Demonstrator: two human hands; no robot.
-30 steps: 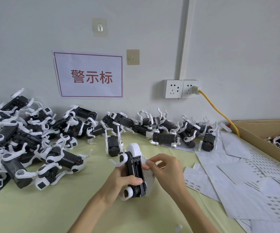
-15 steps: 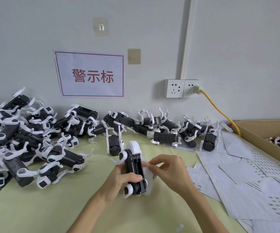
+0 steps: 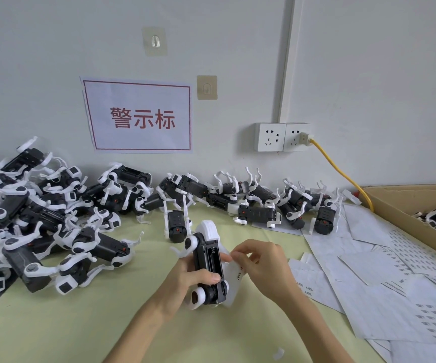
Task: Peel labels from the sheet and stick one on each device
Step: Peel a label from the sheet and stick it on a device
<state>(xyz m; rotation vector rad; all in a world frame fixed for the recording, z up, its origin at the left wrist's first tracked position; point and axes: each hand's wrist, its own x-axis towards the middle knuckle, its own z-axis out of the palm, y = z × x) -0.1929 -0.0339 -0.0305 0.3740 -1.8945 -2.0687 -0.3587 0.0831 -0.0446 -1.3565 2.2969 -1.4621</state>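
My left hand [image 3: 190, 280] grips a black and white device [image 3: 209, 263] from its left side, thumb across the black body, holding it above the table with its open black compartment facing up. A small white label sheet [image 3: 233, 280] lies tucked under the device's right side. My right hand [image 3: 260, 263] has its fingertips curled together at the sheet's upper edge, beside the device, pinching at a small label there. The label itself is too small to make out.
Several black and white devices [image 3: 54, 226] are piled at the left and along the wall [image 3: 253, 205]. Spent label sheets [image 3: 384, 279] cover the table at the right. A cardboard box [image 3: 405, 208] with more devices stands at far right. A yellow cable [image 3: 342, 176] runs from the wall socket.
My right hand's fingertips have shifted slightly right and down, from the device's body to the sheet's edge. The left hand keeps the same hold on the device.
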